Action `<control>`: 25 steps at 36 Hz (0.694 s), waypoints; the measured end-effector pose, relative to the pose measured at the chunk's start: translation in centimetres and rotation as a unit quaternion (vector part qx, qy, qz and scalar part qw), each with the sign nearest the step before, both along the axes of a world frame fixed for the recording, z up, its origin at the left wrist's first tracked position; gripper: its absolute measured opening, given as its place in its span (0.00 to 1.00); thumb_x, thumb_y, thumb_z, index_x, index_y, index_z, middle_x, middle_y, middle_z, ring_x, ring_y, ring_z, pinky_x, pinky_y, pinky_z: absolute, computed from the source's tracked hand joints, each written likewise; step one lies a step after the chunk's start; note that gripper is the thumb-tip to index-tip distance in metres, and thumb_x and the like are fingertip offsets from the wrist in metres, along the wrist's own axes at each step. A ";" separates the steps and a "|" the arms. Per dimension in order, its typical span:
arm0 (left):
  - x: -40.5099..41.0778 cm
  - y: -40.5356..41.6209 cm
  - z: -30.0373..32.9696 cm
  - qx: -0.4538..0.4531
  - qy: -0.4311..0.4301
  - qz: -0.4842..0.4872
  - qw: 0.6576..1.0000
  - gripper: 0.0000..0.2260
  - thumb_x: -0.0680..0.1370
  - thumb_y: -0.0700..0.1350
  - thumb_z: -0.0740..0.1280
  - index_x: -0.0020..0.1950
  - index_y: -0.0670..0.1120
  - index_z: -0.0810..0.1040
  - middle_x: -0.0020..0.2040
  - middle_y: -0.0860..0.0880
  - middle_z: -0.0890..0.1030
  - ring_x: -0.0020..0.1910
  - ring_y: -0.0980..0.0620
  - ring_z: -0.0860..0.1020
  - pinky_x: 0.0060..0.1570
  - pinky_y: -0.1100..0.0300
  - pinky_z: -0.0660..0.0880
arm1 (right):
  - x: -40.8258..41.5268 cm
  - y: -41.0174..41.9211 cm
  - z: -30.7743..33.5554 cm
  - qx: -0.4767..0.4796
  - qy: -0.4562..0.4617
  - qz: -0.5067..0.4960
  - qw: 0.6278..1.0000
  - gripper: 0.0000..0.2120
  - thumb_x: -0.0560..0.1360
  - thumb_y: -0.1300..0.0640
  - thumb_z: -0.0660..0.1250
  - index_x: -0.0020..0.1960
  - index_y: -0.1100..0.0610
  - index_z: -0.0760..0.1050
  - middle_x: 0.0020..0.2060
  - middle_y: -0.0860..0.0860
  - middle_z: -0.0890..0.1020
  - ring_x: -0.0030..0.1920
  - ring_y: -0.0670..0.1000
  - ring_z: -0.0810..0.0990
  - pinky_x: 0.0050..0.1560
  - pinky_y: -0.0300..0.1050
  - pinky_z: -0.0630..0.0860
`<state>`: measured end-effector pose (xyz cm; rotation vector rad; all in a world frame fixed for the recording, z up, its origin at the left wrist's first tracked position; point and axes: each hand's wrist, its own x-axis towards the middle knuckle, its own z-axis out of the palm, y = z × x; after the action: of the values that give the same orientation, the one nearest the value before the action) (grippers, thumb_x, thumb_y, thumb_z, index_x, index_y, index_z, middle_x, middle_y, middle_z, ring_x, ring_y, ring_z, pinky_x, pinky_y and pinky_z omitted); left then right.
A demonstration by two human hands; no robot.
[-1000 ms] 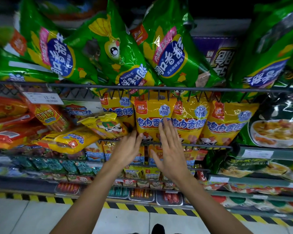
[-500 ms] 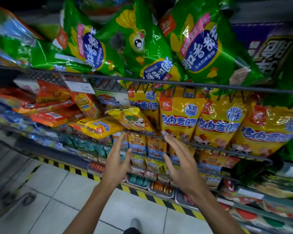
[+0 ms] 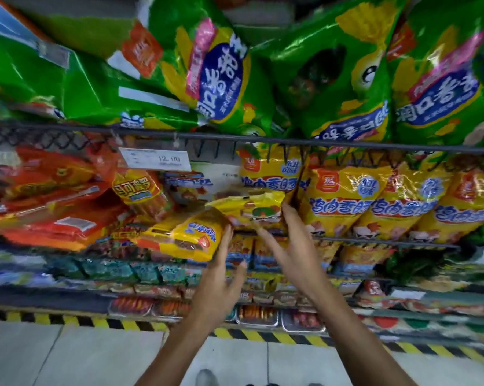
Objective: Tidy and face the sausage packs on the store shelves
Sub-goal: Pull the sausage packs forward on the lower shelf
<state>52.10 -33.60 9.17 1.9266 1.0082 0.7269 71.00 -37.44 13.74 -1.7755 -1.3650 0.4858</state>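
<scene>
On the middle shelf the red packs (image 3: 54, 218) at left lie jumbled, the left hand (image 3: 221, 277) touches a tipped yellow pack (image 3: 185, 238) with straight, spread fingers, the right hand (image 3: 293, 252) reaches open-fingered for another fallen pack (image 3: 254, 210), and the yellow row (image 3: 374, 204) at right already faces out.

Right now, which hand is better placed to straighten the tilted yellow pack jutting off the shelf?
Left. The left hand already touches the tilted yellow pack at its end; the right hand reaches toward the pack behind it.
</scene>
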 end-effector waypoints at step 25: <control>1.4 -1.7 2.1 -0.068 -0.029 0.045 0.996 0.39 0.81 0.55 0.66 0.84 0.60 0.45 0.79 0.65 0.63 0.73 0.71 0.64 0.58 0.83 0.63 | -0.3 -2.8 2.0 0.232 0.019 -0.060 0.971 0.16 0.81 0.45 0.68 0.66 0.49 0.74 0.60 0.27 0.76 0.63 0.29 0.74 0.62 0.29 0.72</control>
<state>53.47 -35.27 11.30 1.7425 1.0861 0.7404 70.66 -40.22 15.74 -1.4428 -1.2156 0.1172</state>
